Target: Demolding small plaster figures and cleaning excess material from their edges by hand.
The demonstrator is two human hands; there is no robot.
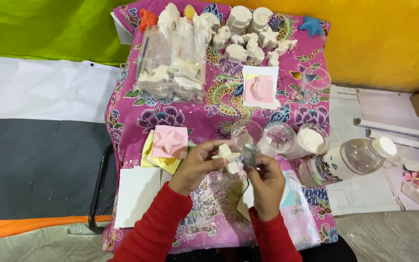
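My left hand holds a white plaster star by its edge, above the pink patterned cloth. My right hand pinches a small grey piece, held upright against the star's right side; I cannot tell what the piece is. Both sleeves are red. A pink star-shaped mould lies just left of my left hand on yellow and white sheets.
Three clear cups stand beyond my hands, one with white powder. A clear bottle lies at the right. Bags of white casts and loose plaster figures fill the far side. A pink round mould sits mid-table. White boards lie left.
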